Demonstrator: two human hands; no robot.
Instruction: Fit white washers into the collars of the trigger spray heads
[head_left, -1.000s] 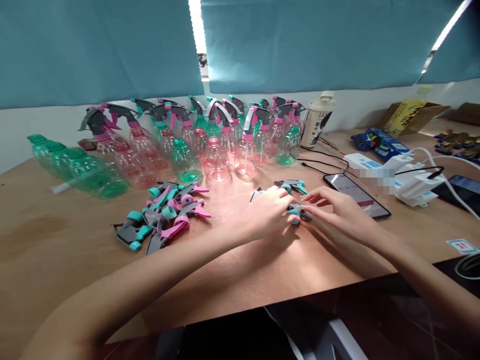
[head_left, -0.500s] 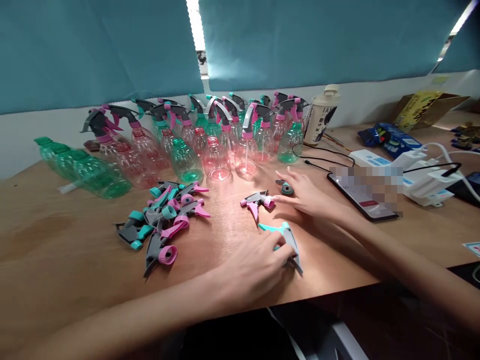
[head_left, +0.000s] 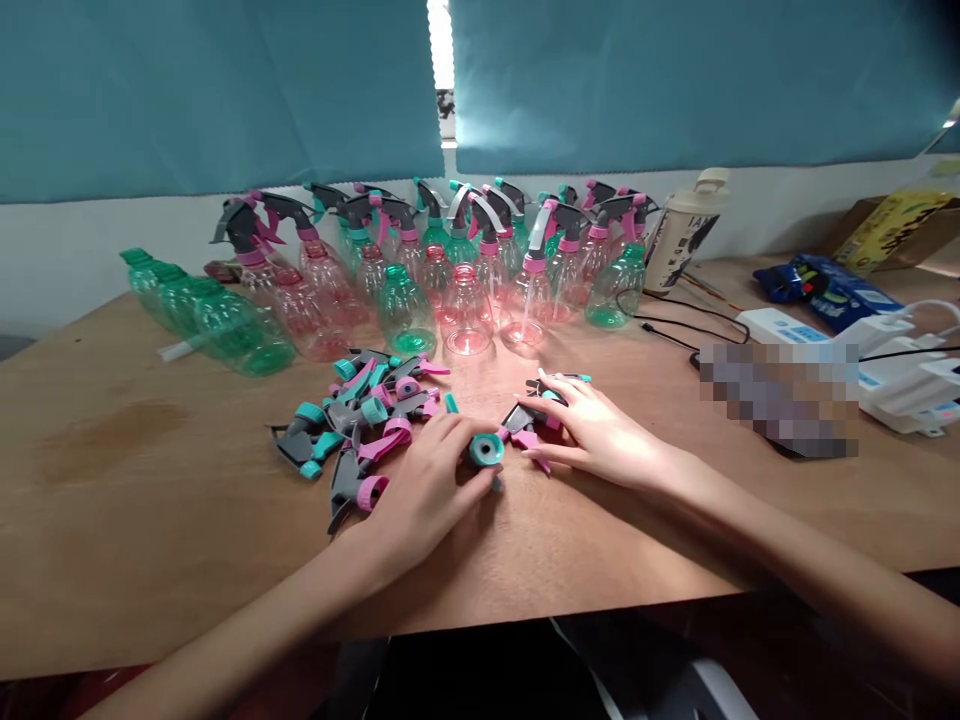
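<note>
My left hand [head_left: 431,480] is closed round a teal-and-grey trigger spray head [head_left: 487,450], whose round collar faces up toward me. Just to its right, my right hand [head_left: 592,435] reaches over a pink-and-grey spray head [head_left: 517,420] lying on the table, its fingers apart and seemingly touching it. Behind these fingers a teal-tipped spray head [head_left: 577,379] shows only in part. Beyond my left hand lies a loose pile of spray heads [head_left: 360,410] in pink, teal and grey.
Clear pink and green bottles stand in rows at the back, such as an uncapped green bottle [head_left: 405,315]; several carry spray heads. Green bottles [head_left: 240,325] lean at the left. A phone [head_left: 795,440], a power strip [head_left: 787,335], cables and a beige drink bottle [head_left: 686,230] occupy the right.
My left hand has moved left with the teal spray head and turned its collar upward. My right hand now covers more of the pink-and-grey spray head. The camera view has swung left.
</note>
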